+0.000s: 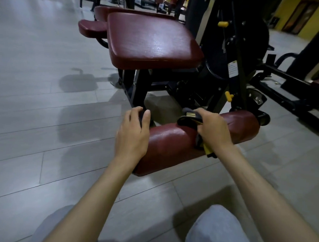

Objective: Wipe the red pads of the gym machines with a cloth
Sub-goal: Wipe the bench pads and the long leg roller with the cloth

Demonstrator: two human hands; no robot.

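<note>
A dark red roller pad point(174, 145) lies low across the machine, right in front of me. My left hand point(133, 132) grips its left end, fingers curled over the black end cap. My right hand point(212, 130) presses a dark grey and yellow cloth point(190, 119) onto the top of the roller, near its middle; part of the cloth hangs below my wrist. Behind the roller a large red seat pad point(151, 41) sits on black legs. A smaller red pad point(91, 27) sticks out at its far left.
The black machine frame point(238, 56) with yellow knobs stands at the right, with low black bars point(284, 93) running across the floor. Grey tiled floor point(46, 97) spreads to the left. My knees in light trousers point(218, 231) are at the bottom edge.
</note>
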